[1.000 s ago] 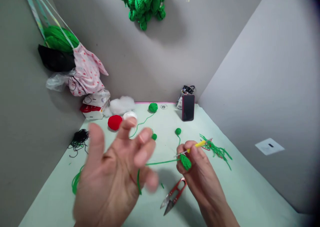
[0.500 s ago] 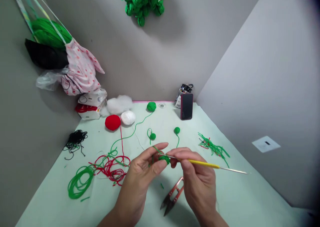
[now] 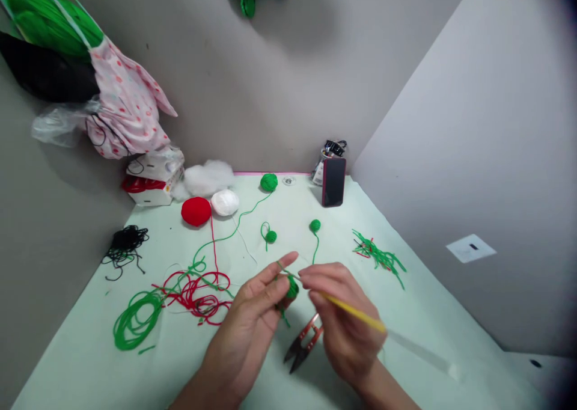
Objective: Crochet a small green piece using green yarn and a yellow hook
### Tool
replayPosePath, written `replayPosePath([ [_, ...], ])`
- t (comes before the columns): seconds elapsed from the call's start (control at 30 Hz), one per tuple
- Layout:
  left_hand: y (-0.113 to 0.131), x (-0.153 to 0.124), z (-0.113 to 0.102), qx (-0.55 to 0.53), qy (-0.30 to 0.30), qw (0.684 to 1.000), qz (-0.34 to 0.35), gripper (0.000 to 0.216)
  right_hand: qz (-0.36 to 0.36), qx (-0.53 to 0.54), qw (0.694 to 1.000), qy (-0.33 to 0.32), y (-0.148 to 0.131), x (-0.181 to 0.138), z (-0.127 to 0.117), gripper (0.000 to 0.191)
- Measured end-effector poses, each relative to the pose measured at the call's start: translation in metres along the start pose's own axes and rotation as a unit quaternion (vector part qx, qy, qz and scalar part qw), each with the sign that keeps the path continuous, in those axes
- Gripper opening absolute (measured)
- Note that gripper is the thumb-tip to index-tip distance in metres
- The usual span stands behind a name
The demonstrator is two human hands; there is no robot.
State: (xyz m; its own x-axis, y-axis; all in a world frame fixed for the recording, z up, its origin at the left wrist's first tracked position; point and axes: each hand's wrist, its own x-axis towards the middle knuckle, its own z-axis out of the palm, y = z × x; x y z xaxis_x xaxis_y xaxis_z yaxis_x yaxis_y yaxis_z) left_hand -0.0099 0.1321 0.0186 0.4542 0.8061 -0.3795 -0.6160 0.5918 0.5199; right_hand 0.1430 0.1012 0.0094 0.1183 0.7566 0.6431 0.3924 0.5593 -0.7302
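My left hand (image 3: pixel 252 320) pinches a small green crocheted piece (image 3: pixel 293 288) between thumb and fingers, above the pale green table (image 3: pixel 433 344). My right hand (image 3: pixel 345 320) grips a yellow-handled crochet hook (image 3: pixel 356 315), whose tip points into the green piece. A green yarn strand runs from the piece over my left forefinger. Red thread snips (image 3: pixel 303 342) lie on the table just under both hands.
Loose green yarn (image 3: pixel 133 323) and red yarn (image 3: pixel 198 293) lie at the left. Red (image 3: pixel 196 211), white (image 3: pixel 225 202) and green (image 3: pixel 268 182) yarn balls, two small green pieces (image 3: pixel 270 236), black thread (image 3: pixel 124 241), yarn scraps (image 3: pixel 378 255) and a phone (image 3: pixel 333 181) sit farther back.
My left hand came down from in front of the camera and took the green piece. My right hand turned the hook so its long end points right and down.
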Motion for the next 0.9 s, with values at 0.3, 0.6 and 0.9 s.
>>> replayPosePath([
  [0.3, -0.009, -0.001, -0.002, 0.055, 0.033, 0.995, 0.077, 0.059, -0.004, -0.005, 1.000, -0.002, 0.005, -0.004, 0.016, 0.042],
  [0.6, -0.009, -0.001, -0.002, 0.045, 0.022, 0.997, 0.051, 0.062, 0.148, 0.196, 0.969, 0.016, 0.011, 0.004, 0.017, 0.013],
  [0.9, 0.001, 0.002, -0.007, 0.027, 0.012, 0.999, 0.036, 0.055, 0.218, 0.261, 0.938, 0.066, 0.016, 0.008, 0.006, 0.012],
])
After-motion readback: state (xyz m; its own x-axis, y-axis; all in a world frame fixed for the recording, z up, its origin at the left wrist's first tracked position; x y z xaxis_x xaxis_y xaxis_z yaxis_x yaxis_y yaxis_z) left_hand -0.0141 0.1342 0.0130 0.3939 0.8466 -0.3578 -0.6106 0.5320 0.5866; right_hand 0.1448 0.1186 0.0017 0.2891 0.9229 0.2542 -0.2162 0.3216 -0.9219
